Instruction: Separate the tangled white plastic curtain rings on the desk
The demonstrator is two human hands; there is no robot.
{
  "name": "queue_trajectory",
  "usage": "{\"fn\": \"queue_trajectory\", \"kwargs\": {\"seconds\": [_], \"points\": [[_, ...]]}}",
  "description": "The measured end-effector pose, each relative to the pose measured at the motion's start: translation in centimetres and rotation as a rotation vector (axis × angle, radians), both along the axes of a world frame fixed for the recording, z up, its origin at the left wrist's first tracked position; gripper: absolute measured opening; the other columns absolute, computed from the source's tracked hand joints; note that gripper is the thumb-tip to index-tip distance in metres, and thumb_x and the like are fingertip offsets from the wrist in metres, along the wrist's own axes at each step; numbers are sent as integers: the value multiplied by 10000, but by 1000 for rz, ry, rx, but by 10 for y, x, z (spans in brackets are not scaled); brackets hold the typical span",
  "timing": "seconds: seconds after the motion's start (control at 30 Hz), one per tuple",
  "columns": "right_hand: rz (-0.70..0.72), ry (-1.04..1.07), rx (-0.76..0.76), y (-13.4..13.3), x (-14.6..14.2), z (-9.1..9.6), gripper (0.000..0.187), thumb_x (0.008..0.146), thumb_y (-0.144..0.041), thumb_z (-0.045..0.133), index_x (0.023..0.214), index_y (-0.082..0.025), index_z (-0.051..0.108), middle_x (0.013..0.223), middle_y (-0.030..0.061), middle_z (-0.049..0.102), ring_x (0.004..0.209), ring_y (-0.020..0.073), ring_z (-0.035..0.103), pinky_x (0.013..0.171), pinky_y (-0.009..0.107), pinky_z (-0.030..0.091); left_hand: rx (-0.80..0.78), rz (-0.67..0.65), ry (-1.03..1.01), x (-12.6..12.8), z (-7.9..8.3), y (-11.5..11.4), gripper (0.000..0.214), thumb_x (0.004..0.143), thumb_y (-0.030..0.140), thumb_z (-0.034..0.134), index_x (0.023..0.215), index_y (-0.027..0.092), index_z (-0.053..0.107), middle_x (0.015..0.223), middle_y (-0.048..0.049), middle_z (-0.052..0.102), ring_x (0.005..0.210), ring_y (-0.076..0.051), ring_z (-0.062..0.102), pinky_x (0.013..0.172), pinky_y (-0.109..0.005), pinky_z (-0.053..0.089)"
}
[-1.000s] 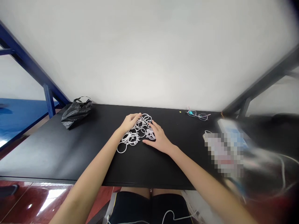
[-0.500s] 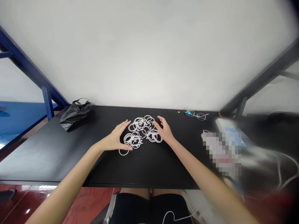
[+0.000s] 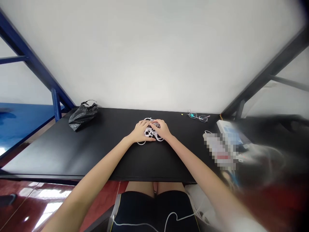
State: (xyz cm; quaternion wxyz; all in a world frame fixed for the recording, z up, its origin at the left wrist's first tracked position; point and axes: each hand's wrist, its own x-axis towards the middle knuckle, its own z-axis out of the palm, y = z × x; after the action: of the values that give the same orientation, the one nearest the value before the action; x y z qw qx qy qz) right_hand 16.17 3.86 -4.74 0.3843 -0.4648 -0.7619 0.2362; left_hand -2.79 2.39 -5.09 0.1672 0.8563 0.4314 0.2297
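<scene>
A pile of white plastic rings (image 3: pixel 150 132), with small clip-like bits on them, lies bunched on the black tabletop. My left hand (image 3: pixel 140 132) cups the pile from the left, its thumb stretched along the near side and its fingers over the far side. From the right, my right hand (image 3: pixel 162 129) curves against the same pile, fingertips close to those of the left. Both hands are open, pressed around the rings rather than closed on any one. Part of the pile is hidden under the fingers. One ring sticks out below the left hand.
A crumpled black plastic bag (image 3: pixel 83 115) sits at the back left of the black table (image 3: pixel 79 154). Eyeglasses (image 3: pixel 198 116) lie at the back right, near a tiny yellow bit. Further right are a white box (image 3: pixel 230 135), a pixelated item and blurred cables. A wall rises behind.
My hands have moved toward each other, pushing the spread-out rings into a tighter heap. The left hand went right and the fingertips now nearly meet. The view has shifted slightly.
</scene>
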Motion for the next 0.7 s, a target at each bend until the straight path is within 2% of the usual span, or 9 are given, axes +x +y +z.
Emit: {"fn": "queue_trajectory", "kwargs": {"seconds": [0.17, 0.27, 0.33, 0.43, 0.53, 0.7], "points": [[-181, 158, 1, -4, 9, -3, 262, 847, -466, 585, 822, -212, 646, 867, 33, 708, 835, 212, 636, 816, 346, 477, 59, 51, -91, 18, -1, 1, 781, 659, 589, 773, 1311, 232, 532, 1329, -116, 565, 1239, -350, 468, 1043, -511, 368], [-280, 276, -10, -6, 14, -4, 313, 852, -490, 563, 765, -197, 634, 774, 35, 689, 753, 201, 635, 738, 317, 474, 99, 59, -151, 22, -2, 2, 712, 714, 606, 725, 1289, 228, 542, 1257, -110, 616, 1177, -324, 539, 1034, -484, 384], [-297, 346, -22, -8, 16, -5, 358, 871, -509, 530, 752, -190, 639, 771, 45, 694, 760, 203, 642, 733, 312, 471, 116, 56, -181, 22, -3, 2, 674, 753, 621, 683, 1282, 227, 547, 1243, -112, 630, 1166, -315, 563, 1038, -475, 386], [-272, 360, -42, -9, 16, -6, 388, 878, -530, 521, 751, -188, 654, 778, 45, 703, 772, 202, 644, 750, 313, 468, 134, 52, -166, 22, -5, 0, 666, 777, 631, 656, 1287, 217, 548, 1309, -137, 596, 1247, -332, 518, 1069, -488, 358], [-259, 321, -6, -10, 16, -6, 391, 896, -530, 503, 787, -193, 670, 801, 43, 710, 794, 204, 640, 767, 321, 466, 161, 43, -117, 22, -5, -5, 749, 750, 648, 672, 1333, 208, 507, 1383, -159, 537, 1341, -355, 421, 1107, -517, 302], [-267, 294, 37, -14, 19, -6, 353, 910, -496, 499, 823, -203, 676, 851, 50, 718, 847, 216, 647, 792, 337, 483, 154, -17, -114, 22, 2, -16, 798, 693, 644, 726, 1341, 239, 493, 1412, -138, 514, 1361, -360, 385, 1136, -531, 249]]}}
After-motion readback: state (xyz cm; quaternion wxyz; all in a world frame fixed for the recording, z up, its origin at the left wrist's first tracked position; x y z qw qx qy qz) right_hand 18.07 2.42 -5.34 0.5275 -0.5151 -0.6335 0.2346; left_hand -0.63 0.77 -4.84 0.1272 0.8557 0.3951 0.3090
